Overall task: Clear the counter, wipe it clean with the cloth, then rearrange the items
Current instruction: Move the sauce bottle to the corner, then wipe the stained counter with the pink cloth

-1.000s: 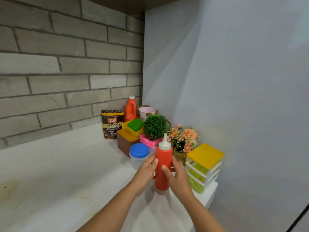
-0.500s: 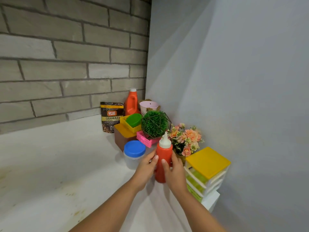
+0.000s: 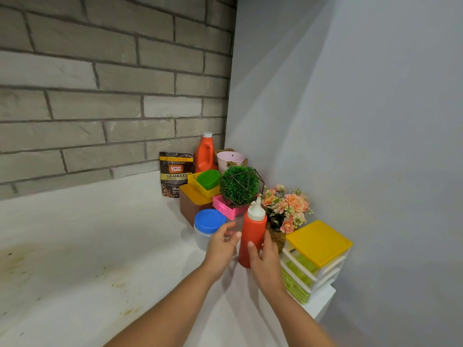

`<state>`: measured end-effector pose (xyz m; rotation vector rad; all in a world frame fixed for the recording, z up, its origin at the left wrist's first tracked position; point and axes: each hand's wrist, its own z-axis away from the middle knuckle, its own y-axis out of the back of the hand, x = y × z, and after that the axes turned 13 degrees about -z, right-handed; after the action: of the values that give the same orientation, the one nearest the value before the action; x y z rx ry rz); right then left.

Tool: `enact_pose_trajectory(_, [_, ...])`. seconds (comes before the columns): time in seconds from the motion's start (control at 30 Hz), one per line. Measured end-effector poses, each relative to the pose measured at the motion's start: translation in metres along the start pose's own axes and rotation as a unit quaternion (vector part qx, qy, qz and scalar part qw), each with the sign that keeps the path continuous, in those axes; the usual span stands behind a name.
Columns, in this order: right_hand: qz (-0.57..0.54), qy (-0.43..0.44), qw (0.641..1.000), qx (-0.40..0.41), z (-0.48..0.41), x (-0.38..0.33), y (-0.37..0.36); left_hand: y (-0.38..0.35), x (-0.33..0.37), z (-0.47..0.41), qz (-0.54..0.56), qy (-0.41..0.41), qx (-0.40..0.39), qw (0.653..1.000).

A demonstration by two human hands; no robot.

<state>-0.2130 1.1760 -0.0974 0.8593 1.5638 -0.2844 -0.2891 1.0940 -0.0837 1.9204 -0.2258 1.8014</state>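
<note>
A red squeeze bottle (image 3: 253, 234) with a white nozzle stands upright on the white counter (image 3: 100, 246), between a blue-lidded clear jar (image 3: 209, 221) and a vase of peach flowers (image 3: 288, 209). My right hand (image 3: 266, 261) grips the bottle's lower half, thumb on the front and fingers behind. My left hand (image 3: 220, 249) hovers just left of the bottle with relaxed fingers that reach toward the jar and hold nothing. No cloth is in view.
Packed in the corner are a coffee granules pouch (image 3: 175, 174), an orange bottle (image 3: 204, 154), a pink cup (image 3: 230, 160), a brown box (image 3: 190, 209), a yellow basket (image 3: 198, 181), a pink basket (image 3: 225, 206) and a green ball plant (image 3: 239, 185). A yellow-topped mini drawer (image 3: 318, 242) stands by the counter's right edge. Yellowish stains mark the left.
The red bottle has moved away from me, deeper into the group beside the jar and flowers. My left hand has come off the bottle; my right hand still grips it.
</note>
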Motion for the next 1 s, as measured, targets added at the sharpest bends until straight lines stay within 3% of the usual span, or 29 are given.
enact_pose_trajectory(0.2, [-0.048,-0.063,0.995,0.057,0.020,-0.018,-0.020,0.027,0.002,0.017,0.005,-0.003,0.019,1.000])
enact_pose_trajectory(0.63, [-0.125,-0.041,0.989,-0.068,0.110,-0.081,-0.098,0.129,-0.022,0.080,-0.018,-0.013,0.077,0.997])
enact_pose_trajectory(1.0, [-0.182,0.009,0.966,-0.184,0.187,-0.121,-0.135,0.206,-0.041,0.171,-0.030,-0.011,0.228,0.973])
